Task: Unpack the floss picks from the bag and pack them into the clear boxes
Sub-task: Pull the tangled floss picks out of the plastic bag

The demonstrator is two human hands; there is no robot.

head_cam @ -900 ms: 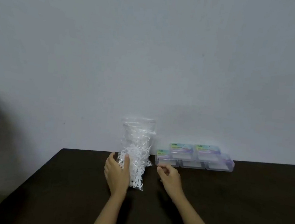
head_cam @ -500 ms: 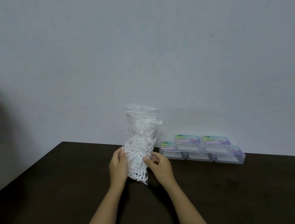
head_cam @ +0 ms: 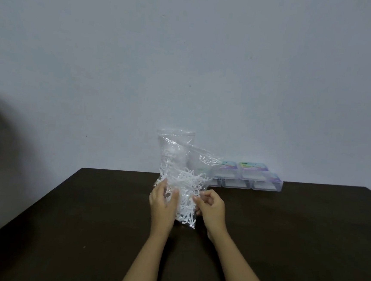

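Both left hand [head_cam: 162,202], right hand [head_cam: 211,206] grip one bag [head_cam: 175,144], floss picks [head_cam: 183,180] inside; five clear boxes [head_cam: 253,175].

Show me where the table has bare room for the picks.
Bare table lies left of the left hand, out to its left edge. Another patch lies right of the right hand, in front of the clear boxes. Crowded: the far edge, where the bag overlaps them.

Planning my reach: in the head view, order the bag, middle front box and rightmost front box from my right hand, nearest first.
1. Floss pick bag, in the grip of the right hand.
2. Middle front clear box, behind it, rightward.
3. Rightmost front clear box, row's far end.
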